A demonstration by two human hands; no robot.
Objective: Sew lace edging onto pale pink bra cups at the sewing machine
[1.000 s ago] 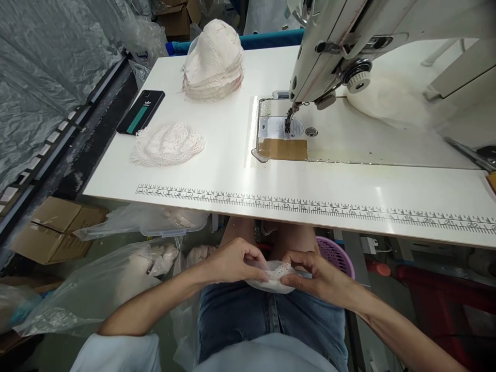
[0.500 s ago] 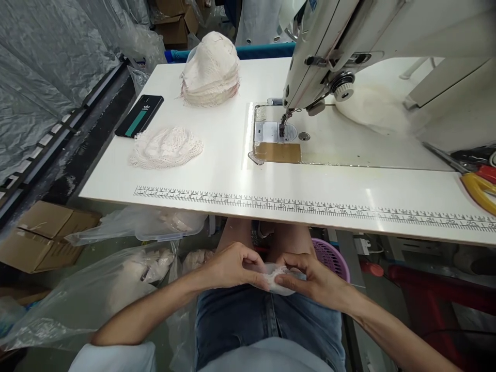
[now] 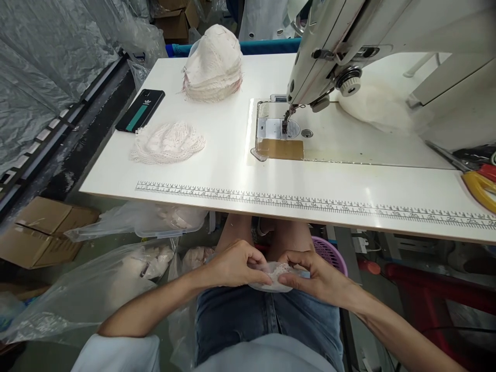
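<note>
Over my lap, a small white piece of fabric with a lacy edge (image 3: pixel 274 283) is stretched between my hands. My left hand (image 3: pixel 241 266) pinches its left side, thumb and fingers closed. On its right side, my right hand (image 3: pixel 310 274) pinches the lacy part between thumb and fingers. Above them on the table lies a flat white lace piece (image 3: pixel 168 142). A stack of white cup-shaped fabric pieces (image 3: pixel 212 64) stands farther back. To the right is a sewing machine (image 3: pixel 341 57), its presser foot (image 3: pixel 285 124) over the needle plate.
The white table (image 3: pixel 225 175) has a printed ruler along its front edge. A black phone (image 3: pixel 140 110) lies at the left. Scissors with yellow and red handles (image 3: pixel 478 186) rest at the right. Below are cardboard boxes (image 3: pixel 46 230), plastic bags (image 3: pixel 85 294) and a purple basket (image 3: pixel 329 256).
My hands keep their pinch on the white fabric and have shifted only slightly. The table and everything on it appear a little higher in the view.
</note>
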